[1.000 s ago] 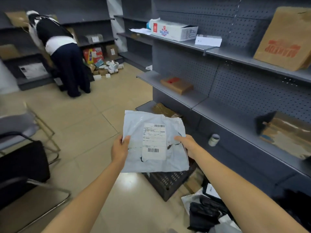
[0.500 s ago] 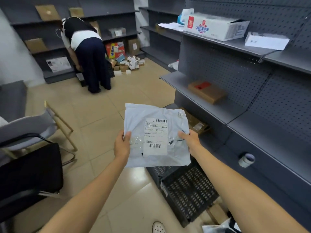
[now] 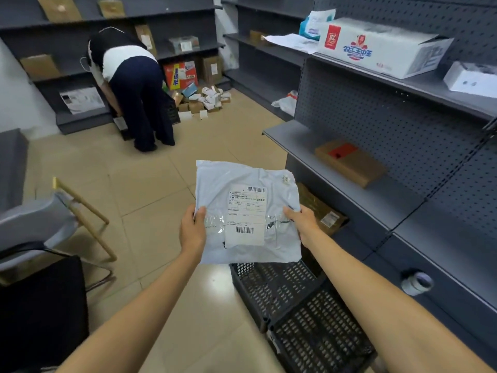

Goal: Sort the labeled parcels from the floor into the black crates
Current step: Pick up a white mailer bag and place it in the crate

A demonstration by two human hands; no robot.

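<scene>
Grey pegboard shelving [image 3: 382, 125] ran along the right. White printed carton [image 3: 382, 47] sat on the upper shelf, flat brown box with a red label [image 3: 349, 162] on the middle one, tape roll [image 3: 416, 281] on the lower ledge. Far back, a person [image 3: 131, 87] bent over beside a pile of small boxes [image 3: 207, 100] on the tiled floor [image 3: 150, 184]. Grey chair [image 3: 40, 222] stood left.

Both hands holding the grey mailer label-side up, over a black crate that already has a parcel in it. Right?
Not quite. The head view shows the black crate under the mailer with nothing in it, only its perforated floor and walls. The rest stands: the left hand and right hand each grip a side edge of the grey mailer, label facing up.
</scene>
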